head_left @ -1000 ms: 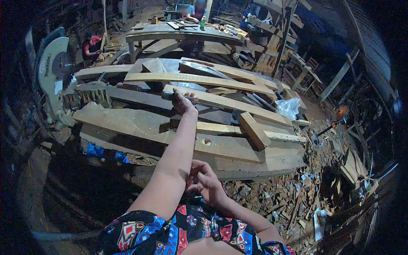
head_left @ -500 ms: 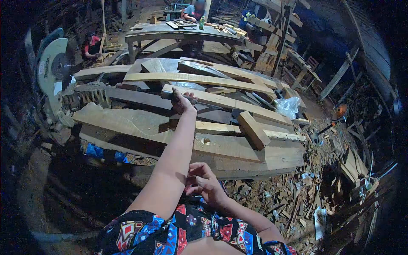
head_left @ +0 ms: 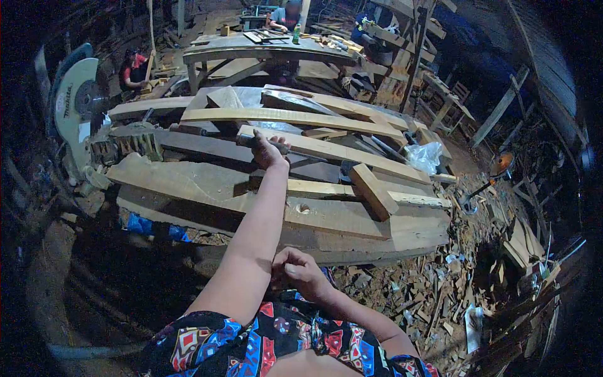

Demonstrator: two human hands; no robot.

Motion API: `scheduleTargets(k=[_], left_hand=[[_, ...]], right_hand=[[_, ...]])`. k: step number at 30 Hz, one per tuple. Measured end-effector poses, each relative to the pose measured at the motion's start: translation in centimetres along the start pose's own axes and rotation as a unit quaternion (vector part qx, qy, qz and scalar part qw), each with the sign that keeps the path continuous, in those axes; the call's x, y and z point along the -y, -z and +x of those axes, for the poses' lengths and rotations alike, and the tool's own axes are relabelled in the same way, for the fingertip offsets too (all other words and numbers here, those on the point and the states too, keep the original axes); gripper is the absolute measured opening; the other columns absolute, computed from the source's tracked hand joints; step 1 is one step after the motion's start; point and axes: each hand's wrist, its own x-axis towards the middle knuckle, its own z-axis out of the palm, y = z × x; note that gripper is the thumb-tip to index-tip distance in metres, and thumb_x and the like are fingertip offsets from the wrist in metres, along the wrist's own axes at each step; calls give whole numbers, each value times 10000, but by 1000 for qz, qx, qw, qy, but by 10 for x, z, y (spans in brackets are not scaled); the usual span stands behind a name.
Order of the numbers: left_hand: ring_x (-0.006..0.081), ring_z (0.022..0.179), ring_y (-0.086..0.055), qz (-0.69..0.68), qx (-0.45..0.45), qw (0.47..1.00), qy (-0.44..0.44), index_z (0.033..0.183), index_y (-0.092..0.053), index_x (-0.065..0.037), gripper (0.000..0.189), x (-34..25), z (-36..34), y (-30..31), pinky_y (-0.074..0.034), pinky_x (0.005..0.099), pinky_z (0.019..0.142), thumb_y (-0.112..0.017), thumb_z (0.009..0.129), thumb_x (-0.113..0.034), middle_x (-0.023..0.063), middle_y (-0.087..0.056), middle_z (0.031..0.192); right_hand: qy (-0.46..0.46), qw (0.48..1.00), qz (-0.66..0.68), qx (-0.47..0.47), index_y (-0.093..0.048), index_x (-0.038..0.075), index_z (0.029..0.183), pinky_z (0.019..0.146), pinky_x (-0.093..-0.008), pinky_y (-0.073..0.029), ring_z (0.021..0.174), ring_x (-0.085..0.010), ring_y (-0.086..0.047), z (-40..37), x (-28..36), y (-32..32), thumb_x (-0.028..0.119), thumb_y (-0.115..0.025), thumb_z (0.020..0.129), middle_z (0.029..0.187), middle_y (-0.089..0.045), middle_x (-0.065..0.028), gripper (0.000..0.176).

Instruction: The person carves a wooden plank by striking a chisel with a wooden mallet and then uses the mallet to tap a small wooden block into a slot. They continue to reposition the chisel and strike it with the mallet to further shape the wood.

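Observation:
My left hand reaches out over the workbench, palm up, its fingers wrapped round a dark tool handle. Beneath and beside it lies a long pale wooden strip. My right hand is close to my body, against the inner side of my left forearm near the elbow. Its fingers are curled in, and nothing shows in them. A short wooden block leans across the planks to the right of my left hand. Nearer to me is a thick plank with a hole in it.
A miter saw stands at the left. Behind the bench are a second table with a green bottle, a person at it, and another person at the left. Clear plastic lies at the bench's right; wood scraps cover the floor.
My right hand's fingers have curled in from a looser, more spread pose, and the hand has dropped slightly. My left hand has barely moved and keeps its hold on the handle.

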Motion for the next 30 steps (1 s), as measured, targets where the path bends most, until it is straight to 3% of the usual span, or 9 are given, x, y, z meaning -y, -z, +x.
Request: scheduleTargets(k=[5,8,11,13,16,18,21,25,30], left_hand=[[241,643,-588,4,-6,1000,7,1038,-381,-80,526,-4,-6,-3,-492,376,504,-574,783,-498,105,-515,834],[234,633,-590,7,-7,1000,6,1057,-383,-82,531,-4,-6,-3,-497,365,501,-575,784,-494,105,-519,835],[230,629,-593,1,-5,1000,2,1073,-390,-83,525,-6,-10,-4,-501,361,498,-577,788,-482,104,-527,829],[231,631,-595,-1,4,1000,9,1076,-399,-87,507,-2,1,0,-502,366,498,-582,791,-465,100,-530,827],[228,630,-597,-1,1,1000,5,1040,-434,-86,453,-3,-2,0,-500,361,490,-600,791,-425,89,-536,794],[225,630,-598,-4,4,1000,7,1000,-461,-75,399,-5,-9,-2,-499,352,486,-617,786,-373,81,-541,765],[218,634,-602,-9,24,1000,18,938,-489,-47,309,-3,-11,0,-502,342,491,-631,770,-264,72,-549,732],[207,651,-611,8,54,998,10,883,-497,-15,225,-1,-9,3,-512,335,518,-616,737,-140,76,-560,737],[215,696,-615,22,95,995,-3,855,-509,-13,192,2,-9,8,-517,354,555,-613,726,-111,87,-561,780]], right_hand=[[76,994,-33,-70,-528,21,931,694,-210,-390,757,-92,-480,9,-6,2,258,-600,779,844,-525,-15,290],[41,997,-59,-7,-518,15,960,773,-355,-457,841,-202,-572,0,4,5,344,-632,741,900,-571,-86,411],[19,992,42,116,-516,3,969,736,-346,-470,778,-201,-585,-7,34,5,329,-629,739,864,-592,-101,414],[125,987,-96,-34,-532,6,947,668,-301,-483,736,-196,-586,-9,57,6,292,-657,720,828,-597,-109,386],[303,764,-489,-291,-554,22,907,713,-296,-455,801,-188,-559,4,87,47,201,-657,740,907,-556,-73,266],[331,746,-446,-367,-548,16,954,801,-343,-422,838,-230,-542,11,106,69,215,-681,704,985,-523,-89,346],[284,476,-702,-447,-532,45,1041,867,-424,-372,937,-299,-500,14,122,114,243,-705,653,1026,-501,-131,468],[77,386,-783,-482,-486,114,1153,851,-451,-354,999,-322,-473,23,112,120,329,-685,650,1027,-509,-151,583],[100,388,-786,-471,-488,128,1152,841,-437,-362,998,-305,-481,22,113,126,201,-611,629,1039,-522,-131,542]])
